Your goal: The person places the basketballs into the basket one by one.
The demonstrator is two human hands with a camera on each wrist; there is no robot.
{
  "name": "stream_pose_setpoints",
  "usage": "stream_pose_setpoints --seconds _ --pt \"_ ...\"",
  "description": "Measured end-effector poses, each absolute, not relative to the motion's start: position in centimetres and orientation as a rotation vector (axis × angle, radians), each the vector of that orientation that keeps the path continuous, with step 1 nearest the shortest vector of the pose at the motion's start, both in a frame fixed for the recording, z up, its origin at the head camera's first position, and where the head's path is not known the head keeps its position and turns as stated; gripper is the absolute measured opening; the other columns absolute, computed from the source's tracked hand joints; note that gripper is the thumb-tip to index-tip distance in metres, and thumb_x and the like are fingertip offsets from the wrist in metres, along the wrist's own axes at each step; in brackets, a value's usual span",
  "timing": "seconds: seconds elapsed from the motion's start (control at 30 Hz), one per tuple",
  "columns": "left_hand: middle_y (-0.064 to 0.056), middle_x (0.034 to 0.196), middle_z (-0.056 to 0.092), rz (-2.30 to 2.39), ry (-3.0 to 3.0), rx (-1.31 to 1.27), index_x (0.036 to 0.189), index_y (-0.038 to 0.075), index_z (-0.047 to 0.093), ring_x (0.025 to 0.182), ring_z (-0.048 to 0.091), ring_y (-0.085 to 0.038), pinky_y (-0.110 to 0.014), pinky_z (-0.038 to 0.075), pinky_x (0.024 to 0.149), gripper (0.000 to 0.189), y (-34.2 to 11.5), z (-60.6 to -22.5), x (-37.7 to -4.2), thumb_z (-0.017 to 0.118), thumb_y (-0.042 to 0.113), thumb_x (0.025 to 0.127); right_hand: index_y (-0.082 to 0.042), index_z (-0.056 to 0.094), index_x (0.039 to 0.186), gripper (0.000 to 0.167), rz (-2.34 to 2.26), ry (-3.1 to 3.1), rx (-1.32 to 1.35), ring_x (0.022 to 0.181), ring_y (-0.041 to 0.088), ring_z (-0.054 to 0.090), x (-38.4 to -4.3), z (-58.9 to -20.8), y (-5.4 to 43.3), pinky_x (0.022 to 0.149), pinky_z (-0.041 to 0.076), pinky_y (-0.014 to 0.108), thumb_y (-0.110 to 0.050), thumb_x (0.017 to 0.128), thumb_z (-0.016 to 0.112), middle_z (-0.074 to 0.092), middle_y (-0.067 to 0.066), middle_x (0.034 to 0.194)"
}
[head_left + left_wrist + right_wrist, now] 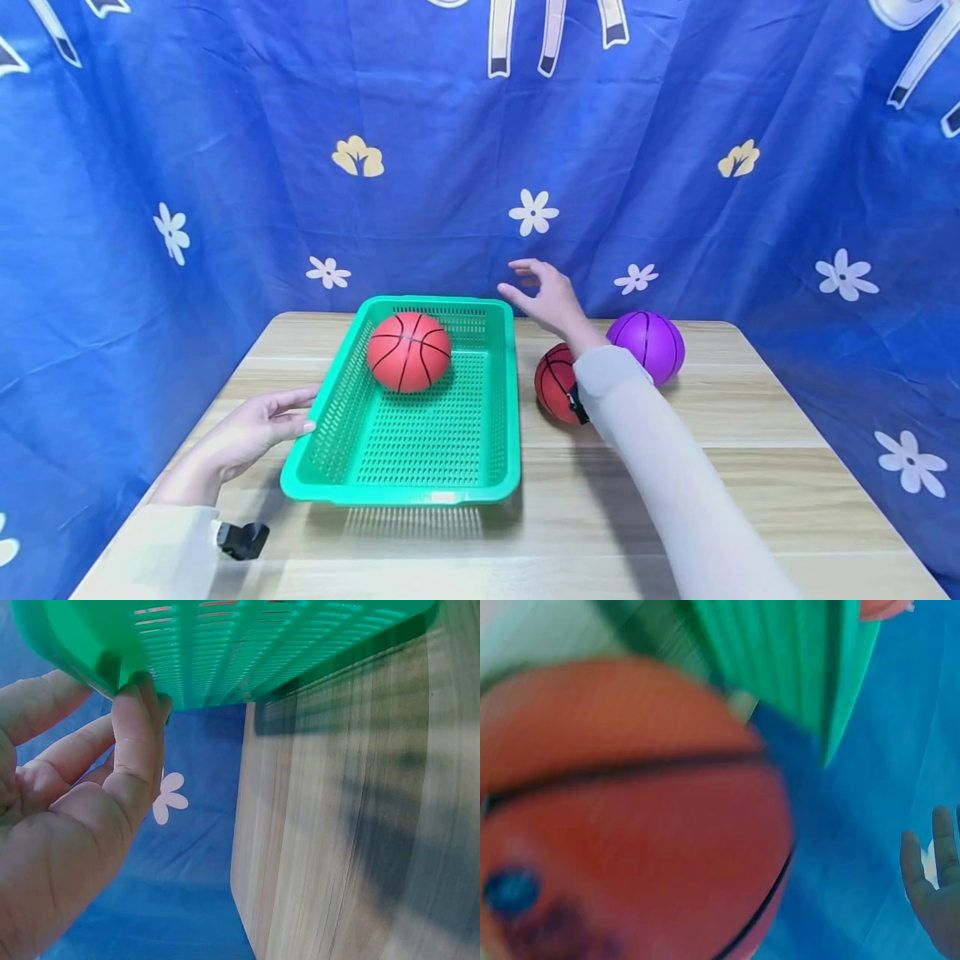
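Note:
A green plastic basket point(420, 492) with slotted walls stands on the table, an orange-red basketball point(408, 352) in its far left part. At its left rim is my left hand point(251, 429); the left wrist view shows thumb and fingers point(135, 742) pinching the rim. My right hand point(551, 296) is held above the table, right of the basket's far corner, fingers spread and holding nothing. Under the right wrist lies a second red basketball point(553, 387), partly hidden by the forearm; it looms large and blurred in the right wrist view.
A purple ball point(648, 343) lies on the wooden table point(750, 467) right of the second basketball, partly behind the right sleeve. A blue patterned cloth point(450, 208) hangs behind the table and along both sides.

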State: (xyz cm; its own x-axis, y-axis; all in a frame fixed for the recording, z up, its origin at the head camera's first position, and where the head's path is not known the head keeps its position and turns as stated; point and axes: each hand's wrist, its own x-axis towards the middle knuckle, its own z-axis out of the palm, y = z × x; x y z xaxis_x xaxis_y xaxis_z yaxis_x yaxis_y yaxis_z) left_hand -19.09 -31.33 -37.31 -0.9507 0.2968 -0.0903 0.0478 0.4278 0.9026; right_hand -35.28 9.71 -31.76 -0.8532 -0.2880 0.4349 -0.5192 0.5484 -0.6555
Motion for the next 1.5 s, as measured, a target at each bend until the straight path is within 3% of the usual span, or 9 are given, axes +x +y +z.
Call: stream_pose_setpoints --seconds 0.13,0.3,0.57,0.73,0.83,1.1,1.33,1.5 --pt "-0.029 0.144 0.033 1.533 2.450 0.308 0.141 -0.015 0.030 0.115 0.055 -0.025 -0.015 0.044 0.087 0.064 -31.3 -37.3 -19.1 0.062 0.013 0.093 -0.014 0.059 0.128 0.052 1.157 -2.522 0.590 0.112 0.028 0.057 -35.6 -32.1 12.4 0.095 0.044 0.043 -0.046 0.087 0.066 0.057 0.006 0.128" --pt "-0.030 0.145 0.033 1.520 2.461 0.314 0.141 -0.015 0.030 0.119 0.050 -0.036 -0.015 0.044 0.087 0.063 -31.4 -37.3 -19.1 0.061 0.013 0.093 -0.014 0.058 0.129 0.055 1.068 -2.565 0.485 0.113 0.027 0.055 -35.8 -32.5 15.8 0.094 0.043 0.045 -0.049 0.087 0.064 0.056 0.008 0.128" --pt "-0.030 0.145 0.032 1.530 2.453 0.314 0.141 -0.015 0.030 0.116 0.054 -0.026 -0.015 0.043 0.087 0.063 -31.3 -37.3 -19.0 0.061 0.013 0.094 -0.010 0.053 0.135 0.067 0.903 -2.641 0.335 0.120 0.033 0.049 -35.5 -33.4 21.1 0.098 0.037 0.051 -0.055 0.086 0.061 0.054 0.015 0.130" --pt "-0.032 0.144 0.031 1.565 2.421 0.325 0.142 -0.015 0.028 0.108 0.056 -0.007 -0.014 0.043 0.087 0.063 -31.4 -37.5 -19.1 0.060 0.011 0.094 -0.011 0.051 0.136 0.072 0.879 -2.653 0.244 0.125 0.037 0.041 -35.4 -34.4 23.9 0.099 0.031 0.058 -0.057 0.083 0.064 0.051 0.018 0.131" --pt "-0.032 0.144 0.031 1.579 2.409 0.333 0.142 -0.015 0.027 0.105 0.056 -0.002 -0.014 0.043 0.087 0.063 -31.5 -37.6 -19.1 0.060 0.011 0.094 -0.012 0.048 0.139 0.077 0.879 -2.663 0.195 0.128 0.041 0.035 -35.3 -35.2 25.2 0.099 0.028 0.062 -0.058 0.080 0.066 0.044 0.021 0.137" --pt "-0.033 0.144 0.031 1.585 2.401 0.315 0.142 -0.014 0.026 0.104 0.056 -0.002 -0.014 0.042 0.087 0.064 -31.5 -37.7 -19.2 0.060 0.011 0.094 -0.016 0.036 0.147 0.085 0.977 -2.650 0.157 0.132 0.046 0.026 -34.2 -37.1 27.9 0.098 0.025 0.070 -0.053 0.079 0.072 0.029 0.025 0.146" --pt "-0.034 0.142 0.032 1.571 2.415 0.315 0.142 -0.015 0.026 0.108 0.056 -0.007 -0.014 0.042 0.087 0.065 -31.5 -37.6 -19.2 0.060 0.012 0.094 -0.018 0.031 0.150 0.089 1.062 -2.662 0.167 0.131 0.046 0.027 -33.1 -39.2 29.4 0.098 0.029 0.068 -0.045 0.078 0.076 0.026 0.027 0.146" --pt "-0.033 0.143 0.031 1.578 2.411 0.328 0.142 -0.015 0.027 0.106 0.056 -0.004 -0.014 0.042 0.087 0.064 -31.5 -37.5 -19.2 0.060 0.011 0.094 -0.020 0.025 0.152 0.096 1.094 -2.683 0.160 0.125 0.051 0.032 -32.6 -40.8 30.2 0.095 0.031 0.069 -0.042 0.075 0.079 0.024 0.030 0.145"
